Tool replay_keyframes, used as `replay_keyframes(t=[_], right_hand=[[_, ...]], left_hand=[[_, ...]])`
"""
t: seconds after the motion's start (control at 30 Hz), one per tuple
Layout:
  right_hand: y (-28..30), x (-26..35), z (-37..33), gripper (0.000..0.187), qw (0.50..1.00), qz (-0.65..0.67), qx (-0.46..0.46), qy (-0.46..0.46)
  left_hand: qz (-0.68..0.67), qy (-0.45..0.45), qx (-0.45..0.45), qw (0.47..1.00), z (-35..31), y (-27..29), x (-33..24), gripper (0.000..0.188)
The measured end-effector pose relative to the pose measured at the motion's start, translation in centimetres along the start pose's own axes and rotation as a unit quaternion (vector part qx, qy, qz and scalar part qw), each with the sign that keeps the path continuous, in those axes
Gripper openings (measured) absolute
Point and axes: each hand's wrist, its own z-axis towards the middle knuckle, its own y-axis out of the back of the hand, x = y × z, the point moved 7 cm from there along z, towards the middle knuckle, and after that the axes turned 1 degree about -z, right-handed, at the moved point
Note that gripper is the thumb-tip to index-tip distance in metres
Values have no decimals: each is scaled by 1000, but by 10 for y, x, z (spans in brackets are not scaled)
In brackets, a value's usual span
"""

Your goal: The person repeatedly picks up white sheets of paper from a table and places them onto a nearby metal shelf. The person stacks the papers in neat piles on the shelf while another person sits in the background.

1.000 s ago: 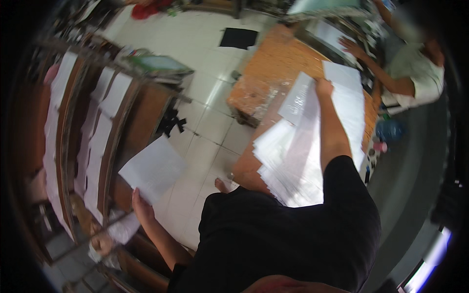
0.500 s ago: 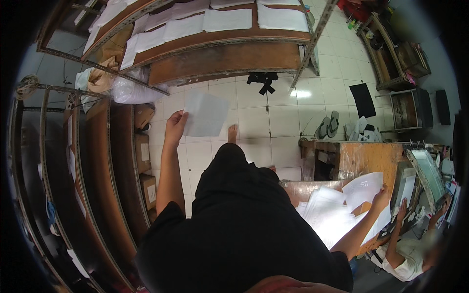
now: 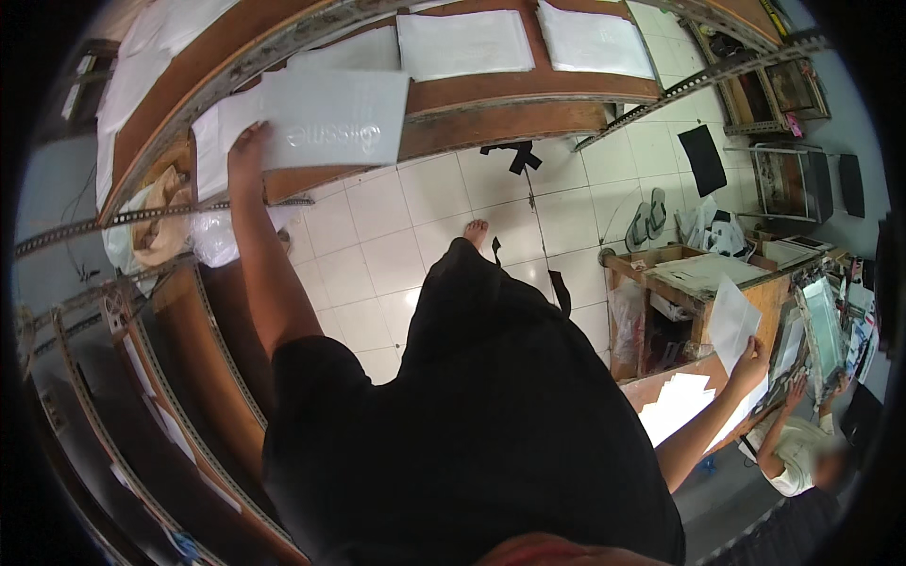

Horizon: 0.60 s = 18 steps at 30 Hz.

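Note:
At the far left, my left hand (image 3: 249, 148) pinches the left edge of a translucent white sheet (image 3: 335, 118) with faint raised lettering. That sheet is raised in front of a wooden shelf (image 3: 453, 102), where more white sheets (image 3: 465, 44) lie in a row. Off to the right, my right hand (image 3: 750, 366) grips the lower right edge of another white sheet (image 3: 731, 321), tilted above a wooden workbench (image 3: 651, 379). Below it, a loose pile of white sheets (image 3: 678, 404) lies under bright light.
Metal-framed racks (image 3: 203, 330) stand close on the left. A co-worker (image 3: 797, 451) at the right has both hands by a framed screen (image 3: 819, 316). Grey slippers (image 3: 646, 219), a black cloth (image 3: 702, 160) and black scraps (image 3: 514, 155) lie on the tiled floor.
My left hand has moved forward with its sheet, from over the floor up to the far shelf. My right hand still holds a sheet above the workbench. My body has come nearer the shelf.

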Motion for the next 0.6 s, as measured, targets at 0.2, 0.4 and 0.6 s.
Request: replay_keyframes(t=[0.2,0.4,0.6], right_hand=[[-11,100,-26,27,997,69,39,-22],[-2,154,-52,27,995,45,69,-64],[-8,161,-63,31,992,49,96,-71]], left_hand=[[-171,81,10,982,192,-20,100,40],[58,147,23,987,248,-58,150,37],[198,89,47,975,272,-44,173,42]])
